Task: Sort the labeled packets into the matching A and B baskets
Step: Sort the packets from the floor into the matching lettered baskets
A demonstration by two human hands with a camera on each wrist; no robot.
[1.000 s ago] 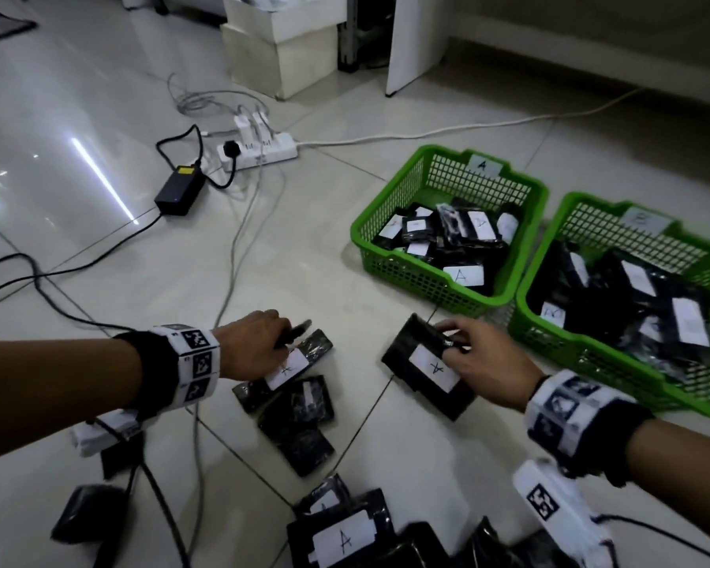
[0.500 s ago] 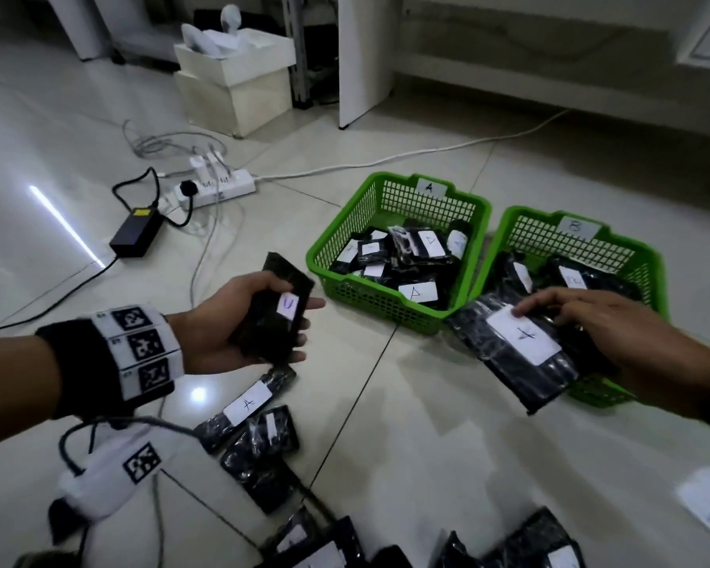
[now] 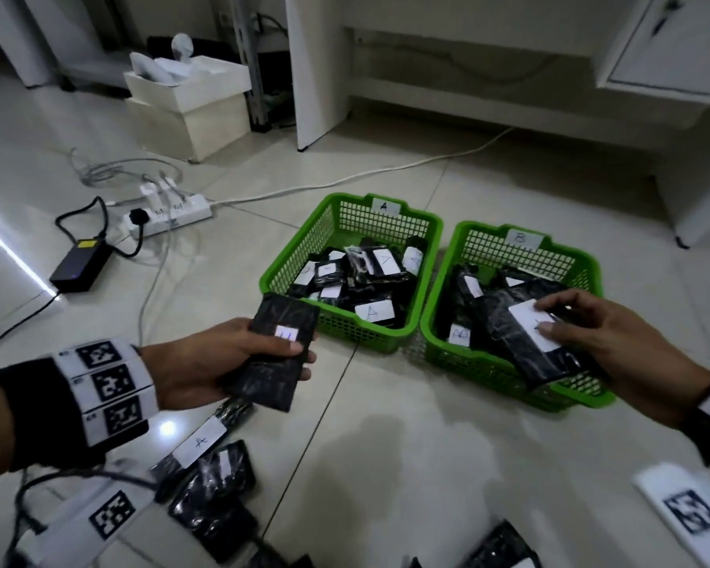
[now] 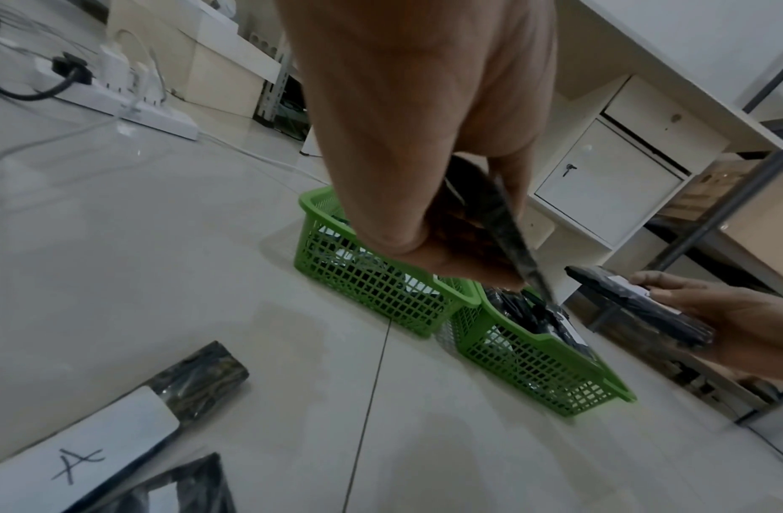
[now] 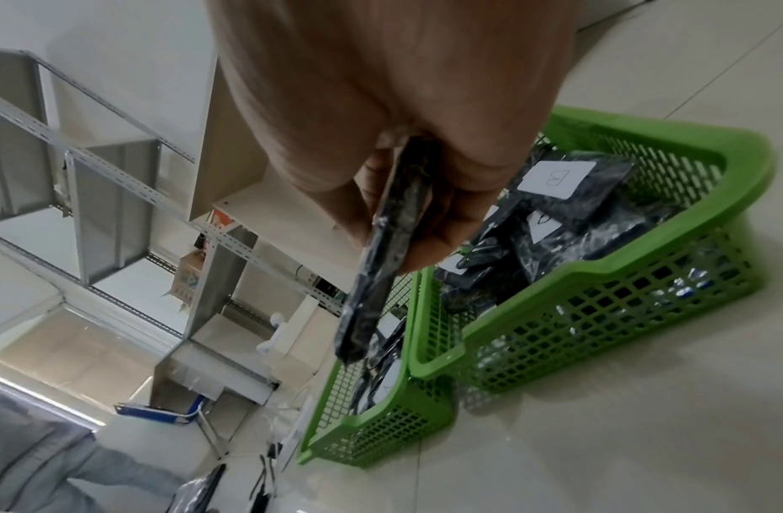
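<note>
Two green mesh baskets stand side by side on the tiled floor: basket A (image 3: 290,256) on the left and basket B (image 3: 591,260) on the right, each holding several black labeled packets. My left hand (image 3: 292,351) grips a black packet (image 3: 271,375) with a small white label, just in front of basket A's near left corner. My right hand (image 3: 544,318) pinches a larger black packet (image 3: 509,334) over basket B; its fingers partly cover the white label. In the right wrist view this packet (image 5: 380,263) appears edge-on above basket B (image 5: 644,250).
Several loose packets (image 3: 210,481) lie on the floor near my left wrist, one labeled A (image 4: 117,437). A white power strip (image 3: 169,213), a black adapter (image 3: 78,262) and cables lie at the left. White boxes (image 3: 189,104) and cabinets stand behind.
Both hands lifted packets off the floor. The right hand carried its packet to the right, over basket B. The left hand raised its packet toward basket A.
</note>
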